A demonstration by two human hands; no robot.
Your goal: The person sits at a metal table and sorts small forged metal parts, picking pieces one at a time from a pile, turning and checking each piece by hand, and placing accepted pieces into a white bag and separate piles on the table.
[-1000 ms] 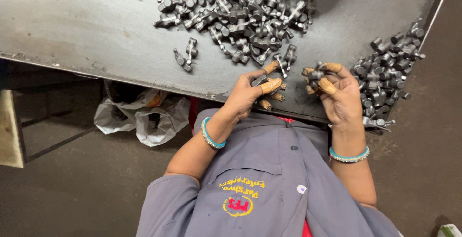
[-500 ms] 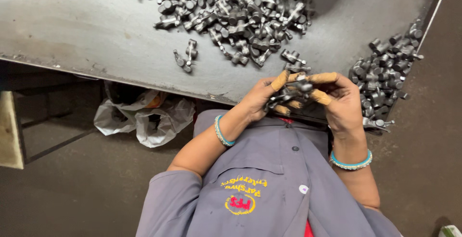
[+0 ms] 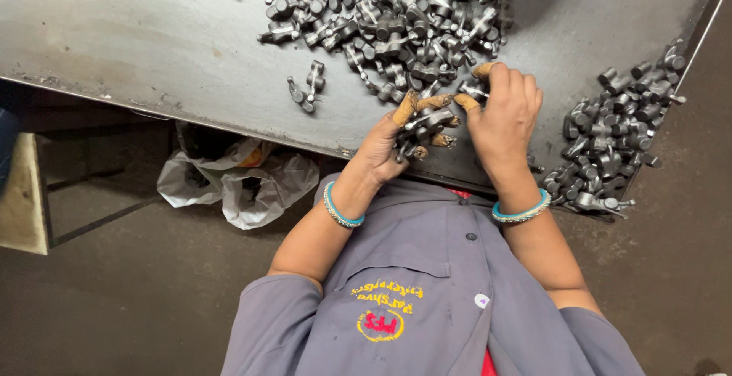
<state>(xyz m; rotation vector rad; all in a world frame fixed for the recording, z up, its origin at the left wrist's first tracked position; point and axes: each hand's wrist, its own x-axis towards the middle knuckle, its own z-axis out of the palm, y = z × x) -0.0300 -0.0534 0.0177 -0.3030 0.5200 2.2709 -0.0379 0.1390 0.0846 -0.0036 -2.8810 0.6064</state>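
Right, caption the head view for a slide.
Left hand clutches several small metal parts while right hand reaches the big pile on a grey metal table.

The right hand (image 3: 505,117) now reaches forward to the near edge of the big pile of metal parts (image 3: 396,17), away from the left hand (image 3: 400,143). The left hand now grips several parts alone, drawn closer to the table edge (image 3: 229,128).

Several small dark-grey metal parts (image 3: 418,128) sit bunched in the curled left hand (image 3: 393,143), just over the table's near edge. They are stubby forged pieces with round bosses, lying at mixed angles. The right hand (image 3: 503,117) pinches one part (image 3: 474,90) at the big pile's edge.
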